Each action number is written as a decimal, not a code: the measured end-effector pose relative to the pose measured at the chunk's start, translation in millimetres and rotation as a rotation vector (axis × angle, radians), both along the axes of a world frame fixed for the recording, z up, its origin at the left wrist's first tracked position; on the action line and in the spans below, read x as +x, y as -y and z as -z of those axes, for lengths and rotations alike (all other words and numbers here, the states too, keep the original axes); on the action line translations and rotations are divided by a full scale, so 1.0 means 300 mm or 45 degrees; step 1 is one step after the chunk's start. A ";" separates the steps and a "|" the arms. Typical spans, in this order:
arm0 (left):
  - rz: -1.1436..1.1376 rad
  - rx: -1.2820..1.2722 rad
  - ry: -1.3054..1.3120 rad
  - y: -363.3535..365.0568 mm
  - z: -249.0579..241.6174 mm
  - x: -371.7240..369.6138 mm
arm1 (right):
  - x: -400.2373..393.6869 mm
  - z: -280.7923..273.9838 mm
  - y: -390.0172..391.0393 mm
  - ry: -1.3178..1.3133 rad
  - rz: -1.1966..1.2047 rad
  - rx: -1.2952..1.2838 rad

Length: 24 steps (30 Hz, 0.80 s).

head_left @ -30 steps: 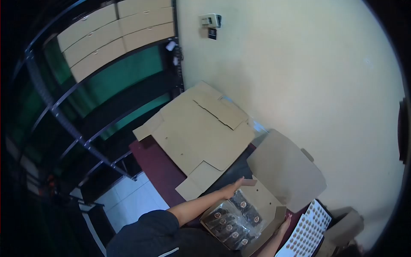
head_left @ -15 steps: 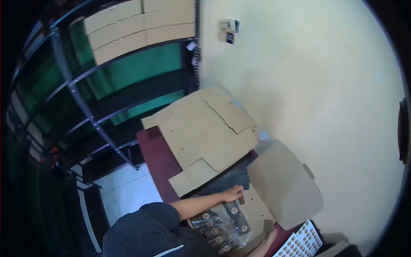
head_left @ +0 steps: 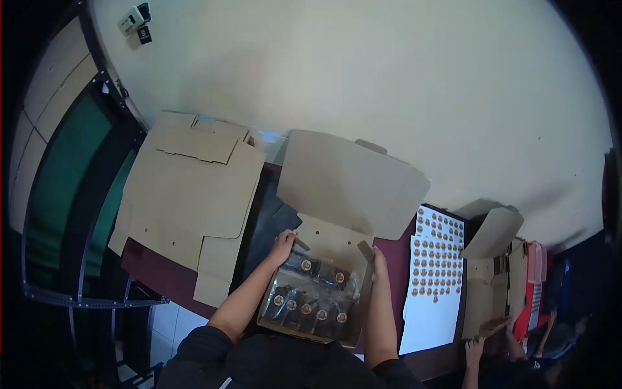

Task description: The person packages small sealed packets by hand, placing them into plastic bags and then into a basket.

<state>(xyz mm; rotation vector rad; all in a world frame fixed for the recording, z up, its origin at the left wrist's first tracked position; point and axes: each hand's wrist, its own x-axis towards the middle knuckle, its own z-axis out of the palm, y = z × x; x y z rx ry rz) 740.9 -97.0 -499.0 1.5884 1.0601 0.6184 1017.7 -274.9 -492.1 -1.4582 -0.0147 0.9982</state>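
Note:
An open cardboard box (head_left: 353, 334) is in front of me, its lid (head_left: 350, 185) raised toward the wall. Inside lie several clear plastic packets (head_left: 300, 305) with dark contents, each bearing a small round sticker. My left hand (head_left: 283, 247) has its fingers curled at the top of the box's left side, beside a small flap (head_left: 302, 244). At the opposite side, my right hand (head_left: 380, 264) grips the right wall along its outside, by another small flap (head_left: 367, 251). Part of the right hand's grip is hidden behind the wall.
Flat cardboard blanks (head_left: 188, 188) are stacked left on the dark red table (head_left: 159, 267). Sticker sheets (head_left: 435, 266) lie to the right. Farther right, another person's hand (head_left: 475, 350) is near a second open box (head_left: 479, 295) and a red container (head_left: 535, 262). Metal shelving (head_left: 84, 301) stands left.
My view has swung right, bringing the second box and other people into sight. My left hand has moved from above the packets' far end to the box's left side.

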 end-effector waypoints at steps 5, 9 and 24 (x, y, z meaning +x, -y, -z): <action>0.067 0.012 -0.158 -0.008 -0.082 -0.009 | -0.026 -0.052 -0.009 0.131 0.000 -0.151; 0.081 0.219 -0.137 -0.010 -0.028 -0.013 | -0.033 -0.075 -0.010 -0.020 -0.181 -0.012; 0.635 0.885 -0.372 0.311 -0.274 0.057 | -0.412 -0.164 0.021 1.791 -0.365 -0.438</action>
